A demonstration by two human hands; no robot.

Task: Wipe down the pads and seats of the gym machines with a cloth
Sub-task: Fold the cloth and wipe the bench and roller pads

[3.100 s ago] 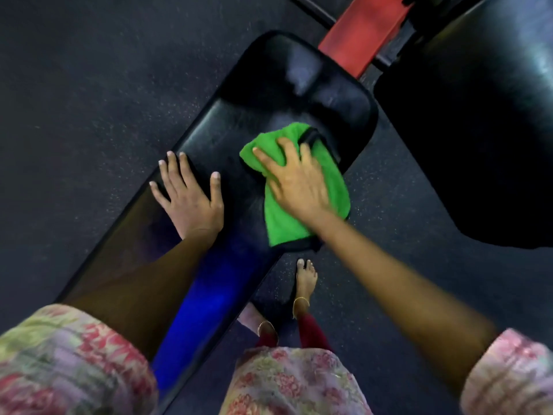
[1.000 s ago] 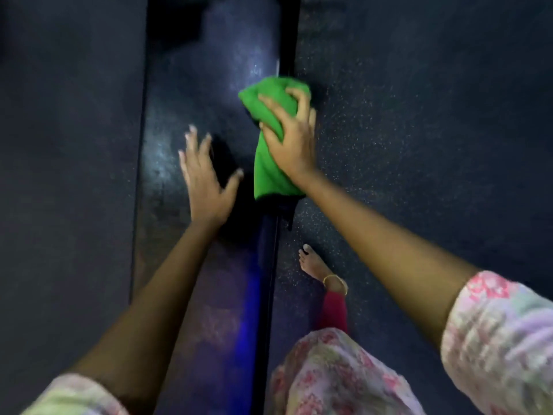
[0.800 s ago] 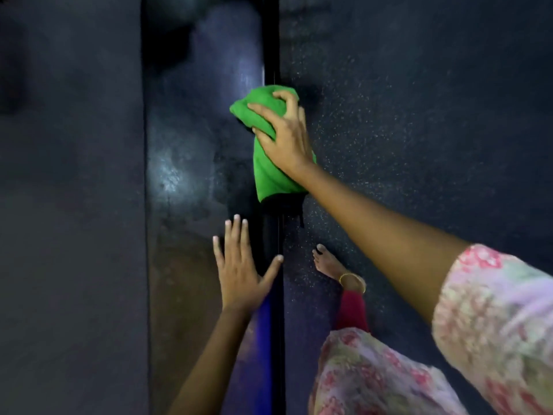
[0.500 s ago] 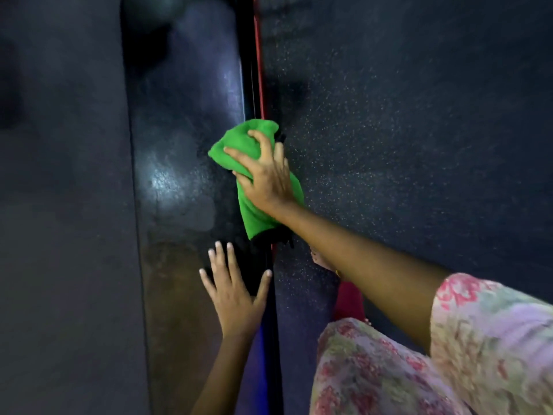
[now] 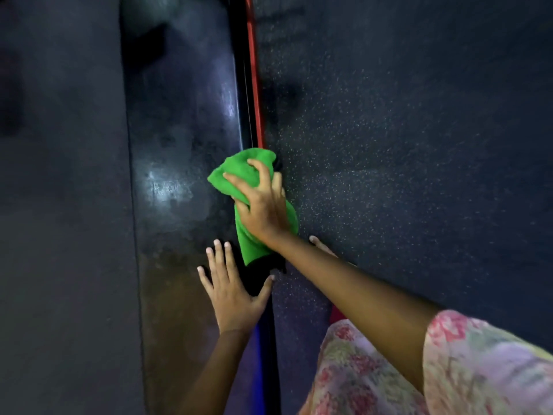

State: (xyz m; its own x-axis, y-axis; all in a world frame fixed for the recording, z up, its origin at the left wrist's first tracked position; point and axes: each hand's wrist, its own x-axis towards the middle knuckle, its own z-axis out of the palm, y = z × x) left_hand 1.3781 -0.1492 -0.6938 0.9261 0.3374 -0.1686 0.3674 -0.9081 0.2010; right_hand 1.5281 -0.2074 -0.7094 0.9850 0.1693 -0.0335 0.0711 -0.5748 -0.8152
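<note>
At the bench pad (image 5: 179, 163) edge, right hand (image 5: 263, 205) grips cloth (image 5: 239, 175) underneath.

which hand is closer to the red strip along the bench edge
Right. The right hand grips the green cloth just below the red strip; the left hand rests flat on the bench pad, farther down.

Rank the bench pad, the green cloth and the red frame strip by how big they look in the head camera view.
1. Bench pad, by far the largest.
2. Green cloth, partly covered by the right hand.
3. Red frame strip, a thin sliver; most of it seems hidden, so its rank against the cloth is unsure.
</note>
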